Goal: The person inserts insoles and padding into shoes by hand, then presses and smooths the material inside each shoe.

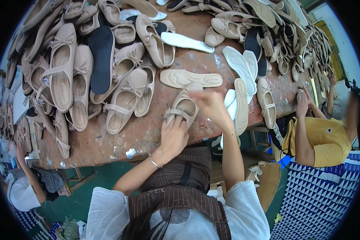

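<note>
Beige strap shoe (185, 107) lay near the front edge of the table (120, 140), toe pointing away from the person, just below a loose beige insole (191, 78).

Left hand (173, 138) was closed loosely over the heel end, fingers curled on the back rim and the strap, gripping it. Right hand (212, 106) sat at the shoe's right side near the toe opening, fingers bent; blurred, so whether it pinched the upper or something small inside could not be told.

Handling, judged from looks:
- Light flat shoe, one hand should have been enough to lift it.
- Upper looked soft and thin, likely to cave in under a squeeze; sole probably gave the only stiffness.
- Strap and small bow looked flimsy, poor places to pull.
- Surface looked matte, not slippery.
- Best hold seemed the heel cup, thumb inside, fingers under the sole, as the left hand nearly had it; the other hand free to work the opening.

Around it: a heap of matching beige shoes (68, 72) at the left and far end, white insoles (241, 64) to the right, one dark insole (101, 54) in the heap. A co-worker in a yellow top (324, 140) worked at the right edge, another person's arm (26, 168) at lower left. Table top was worn, with glue-like stains.
</note>
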Tool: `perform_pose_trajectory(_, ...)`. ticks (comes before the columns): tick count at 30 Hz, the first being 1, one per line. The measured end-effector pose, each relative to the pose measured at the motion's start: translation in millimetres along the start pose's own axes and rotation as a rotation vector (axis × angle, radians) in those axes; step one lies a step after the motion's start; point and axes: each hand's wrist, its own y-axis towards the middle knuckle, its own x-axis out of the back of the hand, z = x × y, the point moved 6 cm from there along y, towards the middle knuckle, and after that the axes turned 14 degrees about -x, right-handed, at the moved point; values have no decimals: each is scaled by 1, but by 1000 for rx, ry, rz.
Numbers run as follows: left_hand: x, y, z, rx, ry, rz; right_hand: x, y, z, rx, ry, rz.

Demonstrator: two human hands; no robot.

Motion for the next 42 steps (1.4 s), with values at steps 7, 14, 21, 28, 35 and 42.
perform_pose_trajectory(7,232,12,15,5,-112,-465,40,112,-22,28,-270,-501)
perform_pose_trajectory(14,389,64,35,566,1039,-699,28,209,5,116,-417,-651)
perform_pose_trajectory(21,172,313,-6,-749,406,-325,84,56,-8,106,959,-493)
perform_pose_trajectory(28,-14,452,25,-834,826,157,85,-53,-48,108,1571,149)
perform_pose_trajectory(35,95,278,-29,-508,241,124,46,-72,-83,-90,1466,65)
perform_pose_trajectory(42,130,3,-57,243,-219,69,12,-65,-48,-25,1869,217)
